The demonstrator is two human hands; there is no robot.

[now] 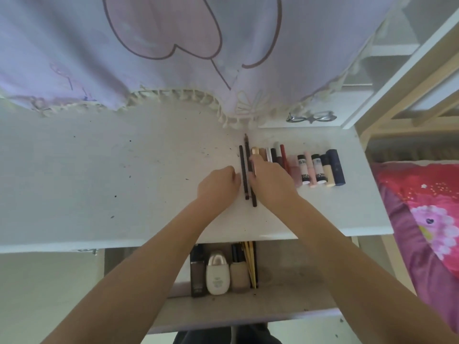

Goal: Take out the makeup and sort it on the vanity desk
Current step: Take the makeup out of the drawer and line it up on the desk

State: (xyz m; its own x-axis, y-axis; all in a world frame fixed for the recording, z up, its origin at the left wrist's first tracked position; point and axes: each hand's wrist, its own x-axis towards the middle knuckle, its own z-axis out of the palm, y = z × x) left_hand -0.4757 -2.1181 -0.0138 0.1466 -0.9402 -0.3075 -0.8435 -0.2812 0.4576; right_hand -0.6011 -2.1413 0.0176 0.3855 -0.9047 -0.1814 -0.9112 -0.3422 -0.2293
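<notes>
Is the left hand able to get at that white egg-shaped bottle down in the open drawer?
Probably yes. The left hand holds nothing, and the white bottle lies uncovered in the open drawer, below the desk's front edge.

The left half of the white vanity desk top (99,175) lies bare and open to reach. To the right, a tight row of upright-lying lipstick tubes and small bottles (315,167) fills the surface. A fringed lilac curtain (173,58) hangs low over the back edge.
</notes>
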